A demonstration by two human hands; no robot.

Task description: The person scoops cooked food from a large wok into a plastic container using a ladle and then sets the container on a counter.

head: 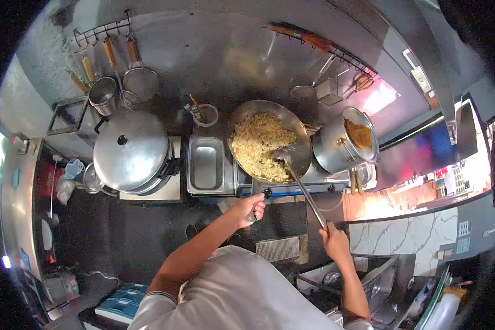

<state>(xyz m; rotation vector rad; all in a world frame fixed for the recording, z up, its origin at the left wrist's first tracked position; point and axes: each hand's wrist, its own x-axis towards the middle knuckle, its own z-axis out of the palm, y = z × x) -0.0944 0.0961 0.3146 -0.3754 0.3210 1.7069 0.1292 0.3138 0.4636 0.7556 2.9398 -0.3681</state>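
Note:
A large metal wok [301, 138] sits on the stove before me, much of it filled with fried rice [258, 138]. My left hand [248, 211] is closed around the wok's handle [257, 187]. In my right hand [334, 241] is the long handle of a metal ladle [307, 196]. The ladle's bowl rests in the rice near the wok's right side; its underside faces up, and what lies beneath it is hidden.
Left of the wok are a rectangular steel pan [206, 165] and a big lidded pot [130, 152]. A plastic tub [207, 115] with a brush stands behind. On the right a steel pot [334, 144] holds orange-brown food [359, 134]. Strainers [140, 82] hang on the back wall.

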